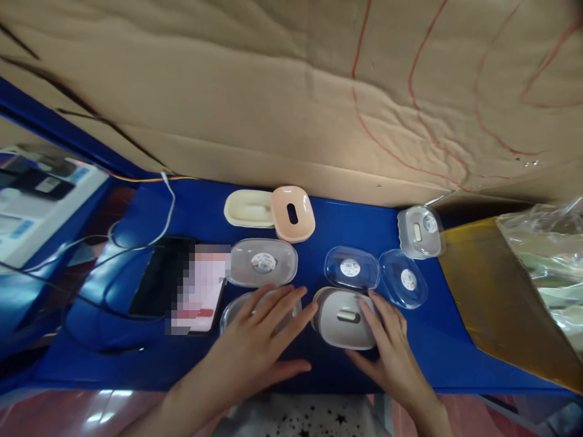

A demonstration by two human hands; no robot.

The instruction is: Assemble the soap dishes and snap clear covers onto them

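A grey oval soap dish [346,331] with a slot in its middle rests on the blue table. My right hand [394,349] grips its right end, fingers on the top rim and thumb at the near side. A beige part shows under the dish's left edge. My left hand [268,334] is open, fingers spread over a clear plastic lid [232,312] that it partly hides. Behind that hand lies another clear lid [243,276] with a round label. Two more labelled clear lids, one [334,264] just beyond the dish and one [394,282] farther right, lie flat.
At the back, a peach soap dish [303,221] overlaps a cream tray [237,209]. A lidded soap dish [418,237] stands near an open cardboard box [492,297] holding plastic-wrapped items. Phones [212,291] and cables [166,206] are at left. Cardboard [273,109] walls the back.
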